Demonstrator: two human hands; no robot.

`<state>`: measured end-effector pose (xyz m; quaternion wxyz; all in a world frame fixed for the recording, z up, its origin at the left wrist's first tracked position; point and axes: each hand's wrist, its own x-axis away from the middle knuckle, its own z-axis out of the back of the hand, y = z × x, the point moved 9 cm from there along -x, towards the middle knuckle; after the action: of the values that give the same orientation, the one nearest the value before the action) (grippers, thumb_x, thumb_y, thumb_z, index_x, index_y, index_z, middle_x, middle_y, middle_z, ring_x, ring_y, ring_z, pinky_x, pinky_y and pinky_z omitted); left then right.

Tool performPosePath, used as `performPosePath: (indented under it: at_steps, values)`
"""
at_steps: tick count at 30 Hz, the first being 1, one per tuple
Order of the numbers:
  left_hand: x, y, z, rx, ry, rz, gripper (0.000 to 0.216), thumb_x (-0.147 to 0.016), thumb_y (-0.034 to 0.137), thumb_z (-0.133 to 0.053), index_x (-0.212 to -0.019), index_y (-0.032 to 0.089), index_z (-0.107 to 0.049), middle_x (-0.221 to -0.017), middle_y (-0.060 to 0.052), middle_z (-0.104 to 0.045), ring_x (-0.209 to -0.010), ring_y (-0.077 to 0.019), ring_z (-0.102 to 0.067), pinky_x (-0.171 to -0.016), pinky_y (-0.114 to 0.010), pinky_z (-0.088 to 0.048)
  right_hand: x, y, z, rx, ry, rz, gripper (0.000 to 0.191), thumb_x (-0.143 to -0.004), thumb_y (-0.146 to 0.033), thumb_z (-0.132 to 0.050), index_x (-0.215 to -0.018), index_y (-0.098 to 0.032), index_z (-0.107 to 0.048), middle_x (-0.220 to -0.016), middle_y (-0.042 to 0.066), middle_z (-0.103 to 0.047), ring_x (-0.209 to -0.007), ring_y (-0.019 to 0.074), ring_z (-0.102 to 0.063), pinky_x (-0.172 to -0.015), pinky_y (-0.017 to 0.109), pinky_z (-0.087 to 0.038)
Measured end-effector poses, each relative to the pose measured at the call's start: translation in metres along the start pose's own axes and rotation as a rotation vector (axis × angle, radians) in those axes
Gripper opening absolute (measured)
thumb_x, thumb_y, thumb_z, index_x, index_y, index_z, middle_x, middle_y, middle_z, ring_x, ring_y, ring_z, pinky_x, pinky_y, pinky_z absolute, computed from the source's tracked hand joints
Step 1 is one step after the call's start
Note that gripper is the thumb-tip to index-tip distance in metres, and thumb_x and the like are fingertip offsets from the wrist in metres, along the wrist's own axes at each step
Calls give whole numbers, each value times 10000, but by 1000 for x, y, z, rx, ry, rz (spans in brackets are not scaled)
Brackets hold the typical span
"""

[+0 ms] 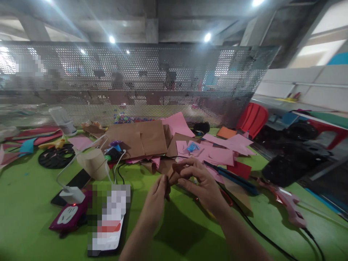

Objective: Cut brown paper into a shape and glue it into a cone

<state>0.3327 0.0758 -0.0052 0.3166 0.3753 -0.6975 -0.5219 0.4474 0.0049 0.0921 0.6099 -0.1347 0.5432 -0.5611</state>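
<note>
Between my two hands, above the green table (179,239), is a small folded piece of brown paper (174,174). My left hand (158,190) pinches its left side between thumb and fingers. From the right, my right hand (202,183) holds the other side with curled fingers and thumb. Just beyond them, pink paper pieces (212,155) and a sheet of brown cardboard (136,139) overlap. A blue-handled cutter (237,179) lies to the right of my right hand. Orange-red handles (227,197) show partly behind that hand.
A pink glue gun (288,204) with a black cord lies at the right. On the left are a partly blurred phone (114,221), a purple power strip (70,214) with a white charger, and a tape roll (94,163). A perforated metal screen (136,79) stands behind.
</note>
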Motion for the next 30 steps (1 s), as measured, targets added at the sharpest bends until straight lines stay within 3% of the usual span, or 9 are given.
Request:
performPosePath:
  at_steps: [9, 18, 25, 30]
  values:
    - [1, -8, 1, 95, 4, 110, 497, -750, 671, -623, -796, 176, -615, -644, 31, -481, -589, -110, -387, -554, -230, -329, 1, -3, -1, -38, -30, 7, 35, -835, -249, -703, -807, -267, -694, -1197, 52, -562, -1175, 266, -496, -986, 417, -398]
    - [2, -3, -10, 53, -103, 29, 433, -826, 605, -587, -889, 183, -662, -725, 14, -548, -609, -107, -391, -568, -222, -326, -1, -10, 2, 135, 64, 52, 162, -798, -259, -735, -696, -222, -615, -1096, 78, -587, -1078, 281, -542, -917, 411, -429]
    - [5, 6, -13, -38, -122, -17, 407, -893, 530, -523, -1085, 212, -686, -890, -41, -646, -672, -143, -464, -625, -244, -379, -1, -11, 4, 196, 110, 45, 218, -835, -249, -671, -656, -214, -552, -1057, 90, -593, -1029, 265, -563, -857, 391, -448]
    - [6, 20, -20, -86, -182, -89, 388, -919, 461, -492, -1163, 237, -694, -866, -43, -654, -644, -154, -449, -628, -257, -375, -2, -5, 8, 217, 149, 26, 134, -841, -225, -642, -707, -219, -638, -993, 91, -600, -1025, 265, -563, -839, 378, -456]
